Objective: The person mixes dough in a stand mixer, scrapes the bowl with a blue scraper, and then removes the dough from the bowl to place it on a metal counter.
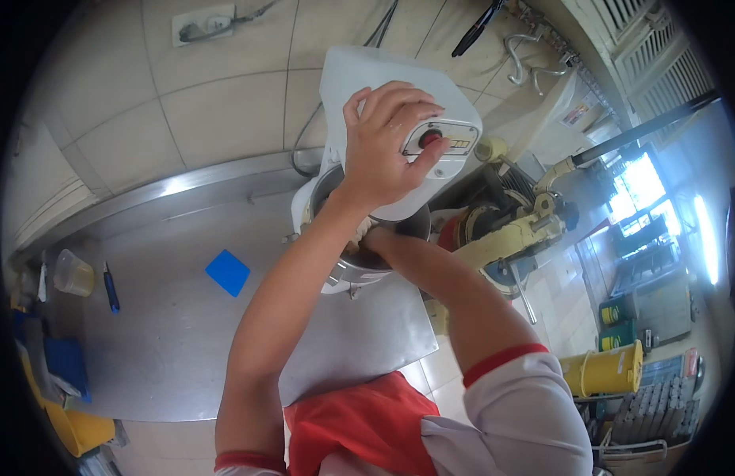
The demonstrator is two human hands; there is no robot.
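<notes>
A white stand mixer (367, 70) stands on the steel table near the wall. My left hand (387, 135) lies on top of its head, fingers spread, the thumb at the red button (430, 140) on the control panel. Under the head sits a steel mixing bowl (416, 224). My right hand (375, 238) reaches down into that bowl, against pale dough (357, 236). The bowl and the mixer head hide most of the right hand's fingers, so their grip does not show.
On the steel table (169, 341) lie a blue scraper (228, 273), a blue-handled tool (111, 287) and a clear plastic cup (74, 273). To the mixer's right stands a cream-coloured machine (510, 242) with a long lever. A yellow bucket (601, 370) is further right.
</notes>
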